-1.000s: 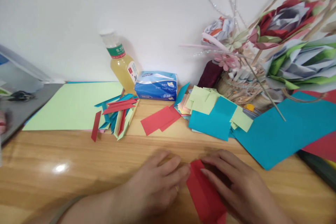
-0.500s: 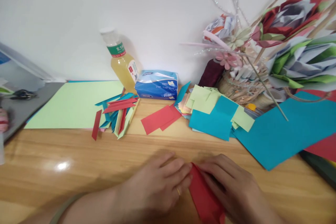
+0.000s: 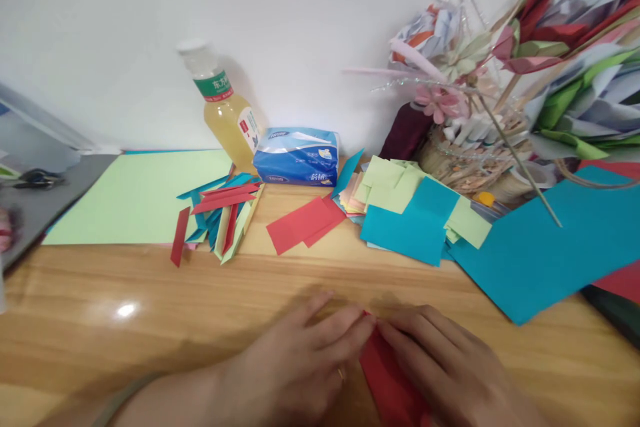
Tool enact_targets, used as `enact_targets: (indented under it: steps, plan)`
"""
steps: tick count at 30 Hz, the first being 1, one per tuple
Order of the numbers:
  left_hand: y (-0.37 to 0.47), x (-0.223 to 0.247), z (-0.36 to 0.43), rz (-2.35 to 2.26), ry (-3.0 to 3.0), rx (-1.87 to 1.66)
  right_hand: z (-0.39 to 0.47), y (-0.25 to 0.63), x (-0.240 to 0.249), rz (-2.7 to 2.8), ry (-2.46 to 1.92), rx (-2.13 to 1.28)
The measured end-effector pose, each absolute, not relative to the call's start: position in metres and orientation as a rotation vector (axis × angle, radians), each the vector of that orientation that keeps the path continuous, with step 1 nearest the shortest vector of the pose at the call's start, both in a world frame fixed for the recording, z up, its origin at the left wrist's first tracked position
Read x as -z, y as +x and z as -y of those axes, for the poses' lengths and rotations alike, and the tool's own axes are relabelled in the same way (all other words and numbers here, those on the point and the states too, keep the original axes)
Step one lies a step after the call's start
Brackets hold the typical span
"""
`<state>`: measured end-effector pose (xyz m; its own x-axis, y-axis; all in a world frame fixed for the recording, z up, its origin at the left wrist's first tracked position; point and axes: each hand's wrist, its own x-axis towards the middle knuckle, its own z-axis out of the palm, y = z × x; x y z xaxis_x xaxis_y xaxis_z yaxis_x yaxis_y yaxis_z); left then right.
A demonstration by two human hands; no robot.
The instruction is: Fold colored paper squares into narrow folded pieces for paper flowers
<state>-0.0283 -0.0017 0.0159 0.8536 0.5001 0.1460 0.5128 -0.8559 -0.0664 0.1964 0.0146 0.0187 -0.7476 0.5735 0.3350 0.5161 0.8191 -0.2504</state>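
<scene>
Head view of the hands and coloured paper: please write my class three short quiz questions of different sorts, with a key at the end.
1. Multiple choice: the left hand and right hand both touch one folded paper. What colour is it? A yellow; B red; C white.
2. True or false: in the picture, the bottle stands to the left of the blue pack.
3. Fill in: the folded strips lie partly on a ____ sheet.

Key: 1 B; 2 true; 3 light green.
</scene>
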Motion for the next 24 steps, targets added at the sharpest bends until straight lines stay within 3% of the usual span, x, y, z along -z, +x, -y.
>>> enact_targets:
  steps: [9, 18, 24]
  plan:
    - [-0.031, -0.018, -0.003, 0.755, -2.944, 0.113, -0.013, 0.196, -0.017, 2.637, -0.829, -0.2]
    - [-0.032, -0.015, -0.009, 0.834, -2.955, 0.267, -0.015, 0.194, -0.014, 2.596, -0.789, -0.221]
    - [-0.031, -0.015, -0.008, 0.819, -2.936, 0.289, -0.015, 0.194, -0.015, 2.666, -0.772, -0.053]
